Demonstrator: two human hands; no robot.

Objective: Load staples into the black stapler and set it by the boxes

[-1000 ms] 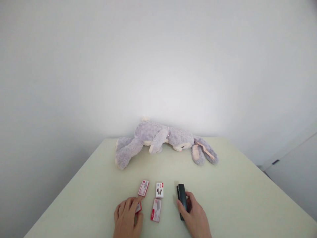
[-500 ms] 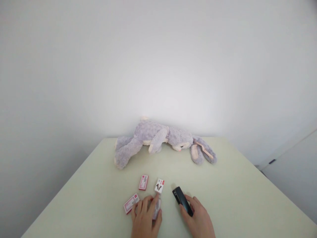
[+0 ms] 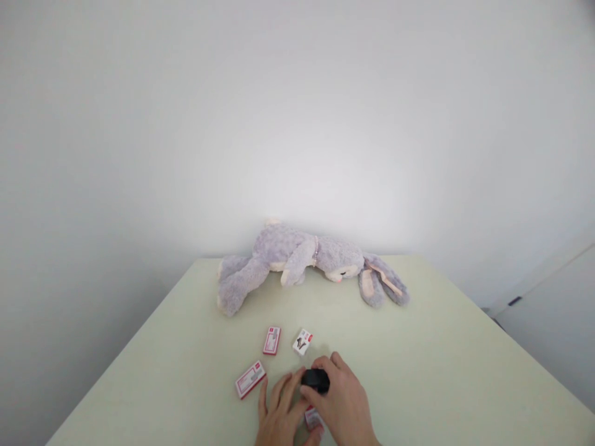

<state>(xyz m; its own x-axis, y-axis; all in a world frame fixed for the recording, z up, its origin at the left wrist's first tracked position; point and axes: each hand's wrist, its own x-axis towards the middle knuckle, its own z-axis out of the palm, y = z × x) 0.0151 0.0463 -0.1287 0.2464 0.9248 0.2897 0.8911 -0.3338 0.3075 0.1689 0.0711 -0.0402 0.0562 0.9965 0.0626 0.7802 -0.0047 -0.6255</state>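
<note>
Your right hand (image 3: 344,402) is wrapped around a small black stapler (image 3: 316,380), lifted end-on toward you near the near edge of the surface (image 3: 441,359), with your thumb and fingers closed over its top and sides. Your left hand (image 3: 279,418) sits just beside it, fingers spread loosely and reaching up so the fingertips (image 3: 297,376) touch or nearly touch the stapler's left side; whether that hand grips anything, you cannot tell. Under both hands, at the near edge, a small red-and-white box (image 3: 313,419) peeks out between them, mostly covered. Three more small red-and-white boxes lie flat on the surface: one (image 3: 250,379) just left of your left hand, one (image 3: 272,341) a little farther toward the far edge, and one (image 3: 302,341) beside it, tilted, just beyond the stapler. Along the far edge of the surface a grey plush rabbit (image 3: 297,260) lies on its side against the white wall, ears trailing toward the far right corner.
</note>
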